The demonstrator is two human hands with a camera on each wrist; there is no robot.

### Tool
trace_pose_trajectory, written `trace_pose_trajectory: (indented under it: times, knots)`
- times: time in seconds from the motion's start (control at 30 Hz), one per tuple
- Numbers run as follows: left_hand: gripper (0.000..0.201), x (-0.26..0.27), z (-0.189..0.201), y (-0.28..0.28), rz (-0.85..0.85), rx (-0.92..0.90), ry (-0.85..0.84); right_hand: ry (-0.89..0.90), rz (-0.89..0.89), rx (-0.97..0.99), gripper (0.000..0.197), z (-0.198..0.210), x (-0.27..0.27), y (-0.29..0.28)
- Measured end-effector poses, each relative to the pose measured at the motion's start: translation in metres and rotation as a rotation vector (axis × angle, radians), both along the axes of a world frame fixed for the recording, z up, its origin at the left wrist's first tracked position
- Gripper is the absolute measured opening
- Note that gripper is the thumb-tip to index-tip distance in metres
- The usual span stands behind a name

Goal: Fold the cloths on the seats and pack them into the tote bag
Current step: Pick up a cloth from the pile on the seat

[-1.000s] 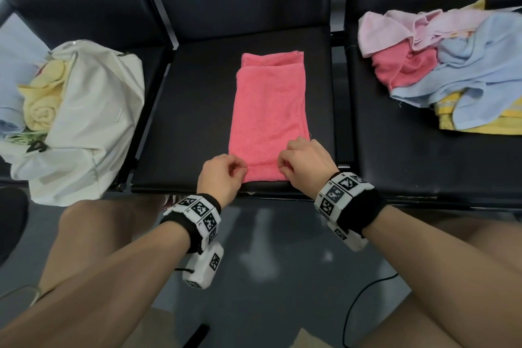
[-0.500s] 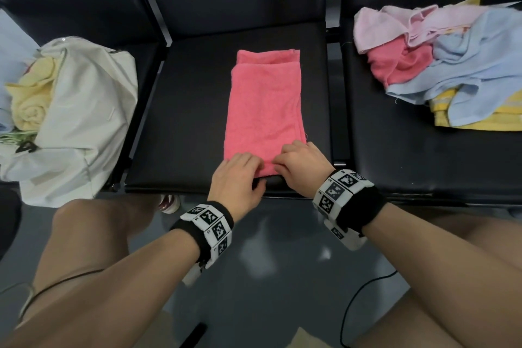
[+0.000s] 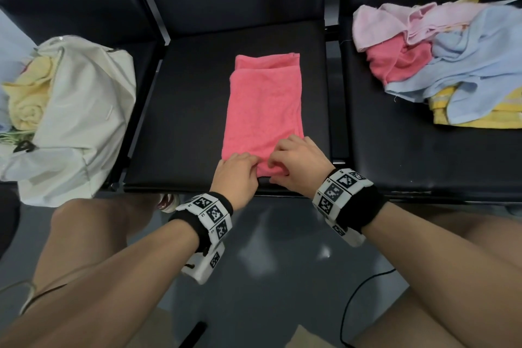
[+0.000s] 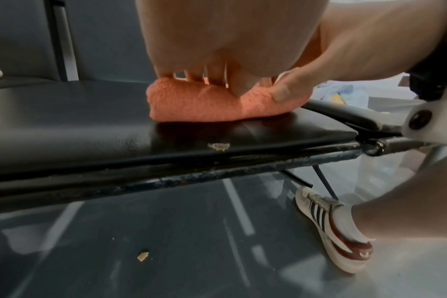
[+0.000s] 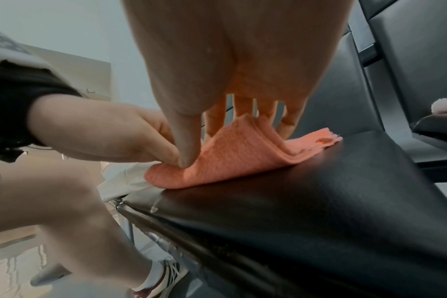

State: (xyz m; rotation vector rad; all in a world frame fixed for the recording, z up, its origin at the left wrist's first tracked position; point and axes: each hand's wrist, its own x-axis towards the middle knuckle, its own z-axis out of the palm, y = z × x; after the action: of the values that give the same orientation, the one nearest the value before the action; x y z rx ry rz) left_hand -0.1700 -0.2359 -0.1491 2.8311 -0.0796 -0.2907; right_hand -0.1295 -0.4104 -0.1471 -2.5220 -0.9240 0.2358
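A cream tote bag (image 3: 84, 121) was seen well left of the left hand (image 3: 237, 175), which pinched the near end of a folded pink cloth (image 3: 264, 104) on the middle seat (image 3: 183, 127). Just beside it, the right hand (image 3: 296, 162) was clamped on the same rolled-up edge. Unfolded cloths (image 3: 440, 62) were heaped well to its right.

Middle seat (image 3: 183, 110) bare — (cloth pile (image 3: 440, 65) right).

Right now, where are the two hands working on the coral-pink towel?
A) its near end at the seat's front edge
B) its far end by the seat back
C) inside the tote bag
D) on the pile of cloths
A: the left hand and right hand both pinch the coral-pink towel at its near end, lifting it off the seat.
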Motion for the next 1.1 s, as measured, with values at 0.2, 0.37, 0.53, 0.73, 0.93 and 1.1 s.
trace_pose_trajectory:
  times: [0.2,0.37,0.53,0.73,0.93,1.1]
  knots:
    - [0.015,-0.004,0.000,0.003,0.101,-0.158,-0.056,0.025,-0.002,-0.065,0.025,0.000,-0.002,0.002]
    - [0.015,-0.006,-0.005,0.006,-0.078,0.084,-0.361,0.011,-0.046,-0.058,0.027,-0.004,-0.004,0.007]
    - [0.021,-0.013,-0.006,0.004,-0.202,0.171,-0.374,-0.061,-0.098,-0.008,0.018,-0.008,-0.004,0.008]
    - [0.015,-0.012,-0.005,0.002,-0.177,0.202,-0.325,-0.057,-0.082,0.044,0.016,-0.005,-0.004,0.010]
    - [0.018,-0.006,-0.006,-0.001,-0.131,0.166,-0.221,-0.061,-0.020,0.005,0.025,-0.004,-0.002,0.004]
    - [0.021,-0.005,-0.005,-0.005,-0.102,0.144,-0.123,-0.031,-0.003,-0.062,0.032,-0.004,-0.002,0.005]
